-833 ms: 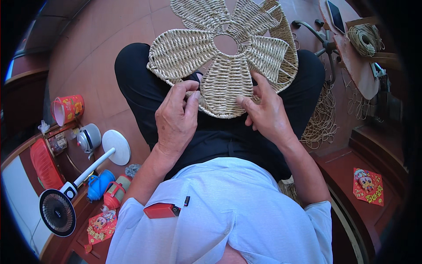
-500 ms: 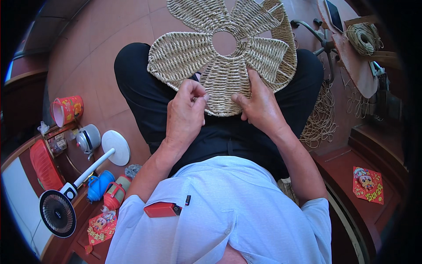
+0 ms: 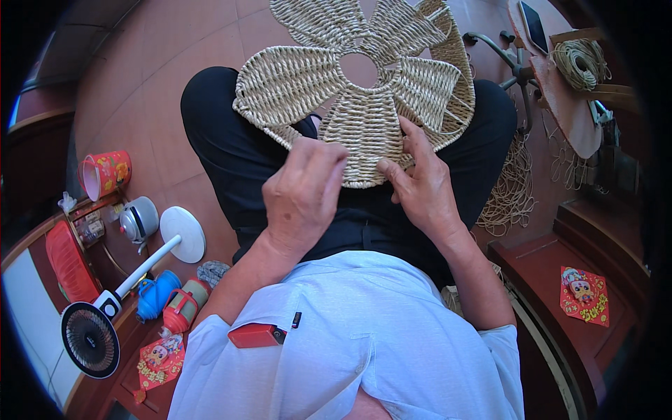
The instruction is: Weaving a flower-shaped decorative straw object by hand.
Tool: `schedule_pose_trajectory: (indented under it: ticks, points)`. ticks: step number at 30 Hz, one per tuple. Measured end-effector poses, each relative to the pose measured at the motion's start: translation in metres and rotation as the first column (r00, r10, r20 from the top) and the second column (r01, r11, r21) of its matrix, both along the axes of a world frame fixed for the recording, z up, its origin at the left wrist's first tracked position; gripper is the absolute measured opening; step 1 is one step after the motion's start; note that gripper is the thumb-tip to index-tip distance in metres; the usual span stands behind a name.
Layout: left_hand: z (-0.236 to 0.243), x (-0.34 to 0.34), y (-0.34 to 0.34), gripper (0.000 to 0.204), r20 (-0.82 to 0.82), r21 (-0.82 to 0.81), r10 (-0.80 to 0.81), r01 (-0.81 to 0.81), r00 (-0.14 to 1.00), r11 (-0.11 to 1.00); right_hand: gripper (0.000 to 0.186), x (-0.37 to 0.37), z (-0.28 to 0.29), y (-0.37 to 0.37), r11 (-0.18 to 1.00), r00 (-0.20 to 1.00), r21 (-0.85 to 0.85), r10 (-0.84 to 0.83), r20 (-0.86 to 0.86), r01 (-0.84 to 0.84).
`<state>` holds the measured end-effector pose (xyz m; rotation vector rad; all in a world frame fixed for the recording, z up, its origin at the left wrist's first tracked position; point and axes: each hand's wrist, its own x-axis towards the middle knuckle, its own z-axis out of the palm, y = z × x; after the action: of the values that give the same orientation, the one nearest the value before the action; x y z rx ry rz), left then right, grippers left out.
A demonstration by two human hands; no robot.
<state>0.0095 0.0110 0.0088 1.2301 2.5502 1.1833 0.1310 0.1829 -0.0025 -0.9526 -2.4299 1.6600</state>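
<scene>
Across my lap rests a flower-shaped piece of woven straw cord, with wide petals around a round hole. Its nearest petal points toward me. My right hand grips the right edge of that petal, the thumb on top near the lower corner and the other fingers along and under the rim. My left hand is closed over the petal's left edge, knuckles up and fingertips pinched together; anything between them is hidden. Behind the right-hand petals, a further curved woven wall shows, with bare frame rods at the gaps.
Loose cord lies heaped on the floor at the right, below a coil of cord on a stand. A wheeled chair base is nearby. At the left are a fan, a kettle, flasks and a red bucket.
My left hand has turned knuckles up and moved slightly right, over the petal's edge. The right hand has shifted a little right along the rim. The woven piece has tilted slightly.
</scene>
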Motion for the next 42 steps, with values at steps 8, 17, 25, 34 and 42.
schedule_pose_trajectory:
  ticks: [8, 17, 25, 34, 42]
  points:
    - [-0.018, 0.003, 0.012, 0.017, -0.022, -0.120, -0.159, 0.156, 0.987, 0.981, 0.050, -0.007, 0.005, 0.016, 0.827, 0.998, -0.559, -0.029, 0.060, 0.058]
    - [-0.007, -0.011, 0.022, 0.012, 0.057, -0.269, -0.287, 0.292, 0.956, 0.918, 0.042, -0.010, -0.012, 0.025, 0.746, 0.999, -0.666, 0.014, 0.042, 0.018]
    - [-0.014, -0.017, 0.024, 0.016, 0.072, -0.282, -0.317, 0.324, 0.946, 0.903, 0.043, -0.013, -0.013, 0.025, 0.725, 0.999, -0.689, 0.029, 0.042, 0.008]
    - [-0.011, -0.017, 0.025, 0.015, 0.105, -0.296, -0.316, 0.333, 0.943, 0.895, 0.029, -0.022, -0.011, 0.026, 0.712, 1.000, -0.702, 0.005, 0.028, 0.016]
    - [-0.012, -0.016, 0.024, 0.014, 0.144, -0.286, -0.265, 0.296, 0.954, 0.911, 0.027, -0.030, -0.009, 0.019, 0.790, 0.993, -0.609, 0.002, 0.119, 0.072]
